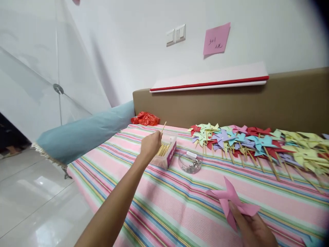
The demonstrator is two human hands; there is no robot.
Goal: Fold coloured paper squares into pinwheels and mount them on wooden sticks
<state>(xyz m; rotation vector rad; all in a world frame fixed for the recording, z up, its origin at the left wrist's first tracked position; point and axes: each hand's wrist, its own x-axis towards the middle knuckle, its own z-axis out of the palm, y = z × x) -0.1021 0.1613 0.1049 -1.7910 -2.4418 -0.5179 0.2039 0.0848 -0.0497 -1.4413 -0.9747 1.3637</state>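
Observation:
My left hand point(150, 144) is closed on a thin wooden stick point(163, 127) that points up out of the fist. It is above a clear plastic box point(171, 156) with a purple label, which holds many more sticks point(163, 149). At the lower right, my right hand point(253, 226) pinches a pink paper pinwheel point(231, 195), thumb pressed near its centre. Between the two hands stands a round clear container point(183, 167) with small silver metal pins point(194, 166) inside.
A long pile of finished coloured pinwheels on sticks point(239, 140) lies along the back right. A red plastic bag point(146, 118) sits at the back left. The striped cloth point(164, 199) covers the surface, with a blue bolster point(87, 130) along its left edge and a brown headboard point(195, 106) behind.

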